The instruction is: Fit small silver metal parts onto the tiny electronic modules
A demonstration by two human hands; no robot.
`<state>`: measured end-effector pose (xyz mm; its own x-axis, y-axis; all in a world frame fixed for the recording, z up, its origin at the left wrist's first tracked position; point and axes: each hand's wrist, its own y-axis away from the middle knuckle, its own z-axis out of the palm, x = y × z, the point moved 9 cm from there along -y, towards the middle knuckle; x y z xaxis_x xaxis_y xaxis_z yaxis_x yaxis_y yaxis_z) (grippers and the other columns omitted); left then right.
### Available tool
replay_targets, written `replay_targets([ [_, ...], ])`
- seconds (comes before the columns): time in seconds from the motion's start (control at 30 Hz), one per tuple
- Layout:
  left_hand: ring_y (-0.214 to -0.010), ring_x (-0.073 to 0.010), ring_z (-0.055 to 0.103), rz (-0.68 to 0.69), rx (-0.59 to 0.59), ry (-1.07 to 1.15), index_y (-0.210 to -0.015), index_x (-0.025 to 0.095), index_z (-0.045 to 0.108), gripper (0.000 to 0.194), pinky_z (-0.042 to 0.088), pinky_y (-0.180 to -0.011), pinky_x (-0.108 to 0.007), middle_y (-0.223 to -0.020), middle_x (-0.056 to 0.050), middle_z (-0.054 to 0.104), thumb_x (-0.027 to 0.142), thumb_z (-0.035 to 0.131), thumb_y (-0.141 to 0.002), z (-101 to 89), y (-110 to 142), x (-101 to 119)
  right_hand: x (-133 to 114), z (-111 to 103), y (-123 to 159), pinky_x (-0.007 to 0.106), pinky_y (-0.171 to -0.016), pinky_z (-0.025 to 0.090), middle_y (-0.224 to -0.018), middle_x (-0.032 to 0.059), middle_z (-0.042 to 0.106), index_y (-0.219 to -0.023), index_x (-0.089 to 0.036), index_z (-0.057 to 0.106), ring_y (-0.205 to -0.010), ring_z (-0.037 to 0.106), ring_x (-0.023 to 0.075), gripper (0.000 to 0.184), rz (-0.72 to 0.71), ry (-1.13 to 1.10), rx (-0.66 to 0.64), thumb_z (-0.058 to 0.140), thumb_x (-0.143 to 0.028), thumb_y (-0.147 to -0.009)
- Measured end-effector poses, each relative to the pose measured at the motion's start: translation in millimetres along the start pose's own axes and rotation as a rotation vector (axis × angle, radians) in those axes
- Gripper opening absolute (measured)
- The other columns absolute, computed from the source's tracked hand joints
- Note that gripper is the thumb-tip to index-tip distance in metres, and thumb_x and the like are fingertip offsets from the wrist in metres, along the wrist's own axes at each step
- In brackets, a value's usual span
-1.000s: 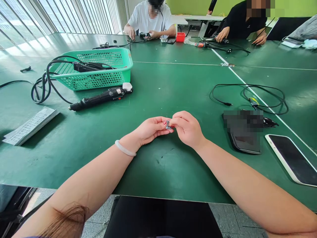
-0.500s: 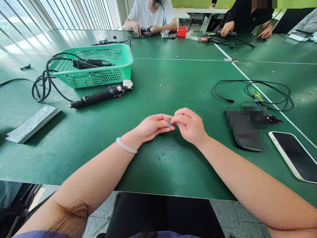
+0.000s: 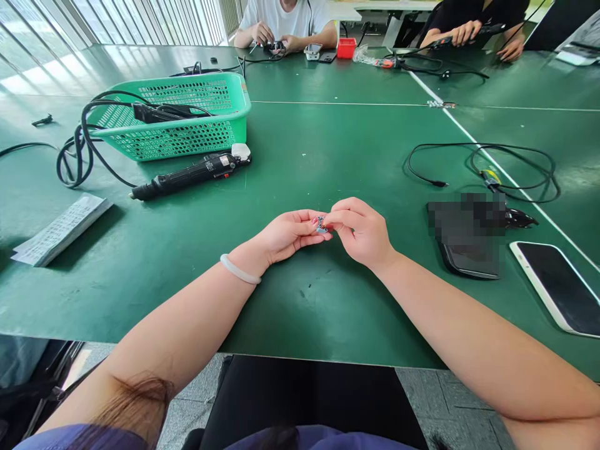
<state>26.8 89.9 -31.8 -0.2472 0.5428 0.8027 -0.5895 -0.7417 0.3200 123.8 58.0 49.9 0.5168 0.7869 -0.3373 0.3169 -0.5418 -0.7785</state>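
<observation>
Between my two hands, just above the green table (image 3: pixel 300 312), is a tiny blue and silver part (image 3: pixel 321 226) with dark details; it is too small to name. My left hand (image 3: pixel 293 236), a white bangle on its wrist, pinches the part between thumb and fingers from the left. From the right, my right hand (image 3: pixel 360 230) meets it with thumb and index fingertips pressed together at the part. Whether those right fingertips grip the part or something tinier on it is hidden.
To the left are a black electric screwdriver (image 3: pixel 187 176), a green basket (image 3: pixel 178 140) with a cabled device, and folded paper (image 3: pixel 60 231). A coiled cable (image 3: pixel 515 150), a black case (image 3: pixel 469 250) and a phone (image 3: pixel 560 284) lie right. Two people work across the table.
My hands keep hold of the small part, with only a slight shift of the right fingertips. The view has tilted a little. Across the table, the right co-worker's hand has lifted with a dark tool.
</observation>
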Motion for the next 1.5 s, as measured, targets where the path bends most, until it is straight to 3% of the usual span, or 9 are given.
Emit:
replay_targets([
  [0.23, -0.074, -0.0093, 0.069, 0.045, 0.038, 0.025, -0.089, 0.010, 0.066, 0.018, 0.055, -0.076, -0.020, -0.080, -0.005, 0.069, 0.002, 0.050, -0.086, -2.8, -1, 3, 5, 1, 2, 0.029, -0.067, 0.051, -0.084, 0.0005, 0.066, -0.085, -0.027, 0.069, -0.074, 0.062, 0.0130, 0.022, 0.059, 0.031, -0.014, 0.051, -0.017, -0.091],
  [0.37, -0.076, -0.0086, 0.068, 0.194, 0.190, 0.067, -0.087, 0.012, 0.065, 0.012, 0.053, -0.085, -0.024, -0.083, -0.004, 0.070, 0.004, 0.058, -0.082, -20.4, -2, 14, -2, -4, 0, 0.030, -0.068, 0.051, -0.083, 0.0014, 0.067, -0.087, -0.026, 0.070, -0.074, 0.062, 0.0136, 0.019, 0.061, 0.046, 0.025, 0.054, -0.018, -0.091],
  [0.43, -0.077, -0.0082, 0.067, 0.278, 0.295, 0.097, -0.086, 0.012, 0.063, 0.010, 0.051, -0.090, -0.027, -0.084, -0.003, 0.070, 0.005, 0.060, -0.080, -32.4, 0, 20, -6, 4, 0, 0.031, -0.069, 0.051, -0.081, 0.0019, 0.067, -0.085, -0.025, 0.071, -0.075, 0.062, 0.0145, 0.015, 0.061, 0.048, -0.054, 0.057, -0.021, -0.089],
  [0.6, -0.079, -0.0094, 0.067, 0.387, 0.447, 0.113, -0.083, 0.013, 0.060, 0.011, 0.049, -0.092, -0.030, -0.083, -0.003, 0.069, 0.004, 0.064, -0.076, -47.9, 5, 28, -3, 51, 13, 0.036, -0.073, 0.050, -0.087, 0.0046, 0.069, -0.093, -0.021, 0.074, -0.078, 0.057, 0.0183, 0.014, 0.112, 0.130, -0.429, 0.068, -0.029, -0.083],
  [0.73, -0.079, -0.0093, 0.067, 0.376, 0.460, 0.073, -0.083, 0.012, 0.059, 0.010, 0.050, -0.088, -0.028, -0.085, -0.004, 0.070, 0.006, 0.065, -0.077, -46.4, 5, 28, 3, 64, 18, 0.036, -0.072, 0.049, -0.080, 0.0038, 0.070, -0.081, -0.020, 0.074, -0.076, 0.055, 0.0186, 0.013, 0.147, 0.168, -0.506, 0.063, -0.020, -0.086],
  [0.8, -0.079, -0.0091, 0.067, 0.363, 0.454, 0.045, -0.082, 0.012, 0.059, 0.013, 0.050, -0.086, -0.028, -0.084, -0.004, 0.071, 0.007, 0.067, -0.075, -44.6, 5, 27, 4, 58, 15, 0.036, -0.073, 0.049, -0.080, 0.0037, 0.070, -0.080, -0.021, 0.074, -0.076, 0.057, 0.0187, 0.013, 0.148, 0.156, -0.446, 0.063, -0.018, -0.085],
  [0.93, -0.077, -0.0099, 0.066, 0.360, 0.397, -0.018, -0.081, 0.013, 0.059, 0.022, 0.050, -0.086, -0.030, -0.082, -0.003, 0.071, 0.010, 0.075, -0.066, -38.5, 3, 27, 10, 21, 4, 0.035, -0.075, 0.050, -0.087, 0.0030, 0.071, -0.088, -0.024, 0.074, -0.082, 0.061, 0.0176, 0.015, 0.222, 0.116, -0.118, 0.060, -0.018, -0.087],
  [1.03, -0.076, -0.0097, 0.065, 0.352, 0.330, -0.053, -0.078, 0.013, 0.059, 0.025, 0.049, -0.087, -0.032, -0.081, -0.002, 0.071, 0.013, 0.078, -0.064, -31.8, 2, 26, 12, 5, 3, 0.034, -0.072, 0.051, -0.084, 0.0019, 0.070, -0.089, -0.026, 0.074, -0.079, 0.062, 0.0169, 0.017, 0.262, 0.114, 0.014, 0.059, -0.019, -0.088],
  [1.5, -0.078, -0.0124, 0.067, 0.397, 0.221, -0.137, -0.072, 0.013, 0.060, 0.026, 0.048, -0.089, -0.034, -0.079, -0.003, 0.072, 0.019, 0.082, -0.060, -18.9, 2, 28, 11, 6, 3, 0.034, -0.065, 0.048, -0.079, 0.0029, 0.069, -0.086, -0.026, 0.076, -0.073, 0.059, 0.0179, 0.022, 0.184, 0.267, 0.006, 0.055, -0.017, -0.088],
])
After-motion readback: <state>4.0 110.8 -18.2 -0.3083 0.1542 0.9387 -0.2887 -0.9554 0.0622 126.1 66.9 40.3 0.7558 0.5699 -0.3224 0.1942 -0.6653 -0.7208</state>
